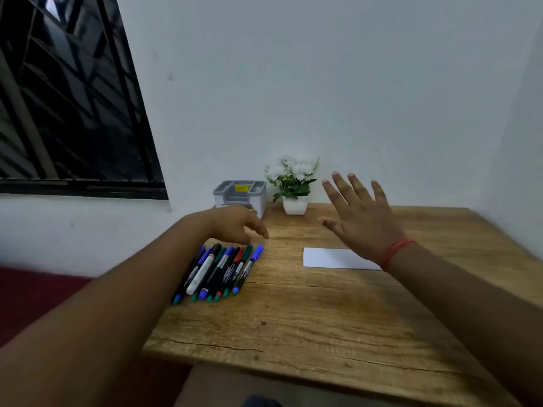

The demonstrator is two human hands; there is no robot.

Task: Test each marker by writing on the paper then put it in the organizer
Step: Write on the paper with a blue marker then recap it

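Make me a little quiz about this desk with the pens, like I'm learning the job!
1. True or false: the organizer already holds markers.
2. Which hand has the red wrist thread? A left hand, B right hand.
3. What stands right of the organizer?

Key:
1. False, it looks empty.
2. B.
3. A potted plant; the paper lies nearer.

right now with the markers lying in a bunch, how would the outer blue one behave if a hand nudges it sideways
The blue-capped marker looks round-barrelled, so it would probably roll across the flat wooden table toward the paper. It seems stiff and light, so a small push likely moves it. Pushed the other way, it would press against the marker bunch.
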